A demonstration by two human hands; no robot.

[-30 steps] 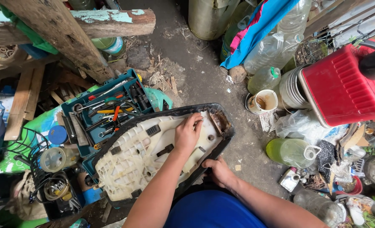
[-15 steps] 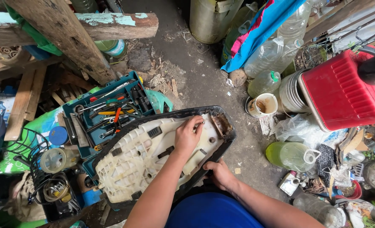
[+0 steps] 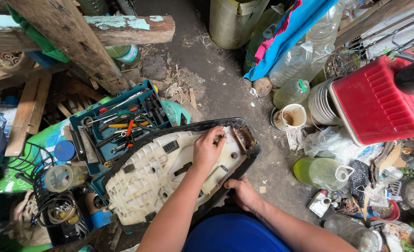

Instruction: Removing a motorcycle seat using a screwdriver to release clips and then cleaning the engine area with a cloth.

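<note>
1. We are pressing our left hand [image 3: 208,149], fingers curled, onto the upturned seat base [image 3: 169,172] at its one o'clock end.
2. Our right hand [image 3: 244,193] is gripping the five o'clock rim; we are judging that a steady hold is helping.

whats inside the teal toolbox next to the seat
The teal toolbox holds wrenches, an orange-handled tool and dark sockets. The upturned seat covers its near edge, hiding whatever lies there.

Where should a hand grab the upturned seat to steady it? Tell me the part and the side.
Grip the black rim of the seat on the near edge, coming from the person's side, probably the surest hold. The seat lies underside up, its pale ribbed base facing the camera, so the wrapped rim forms a lip. The right hand already holds that edge, while the left hand rests on the base near the rusty end.
</note>
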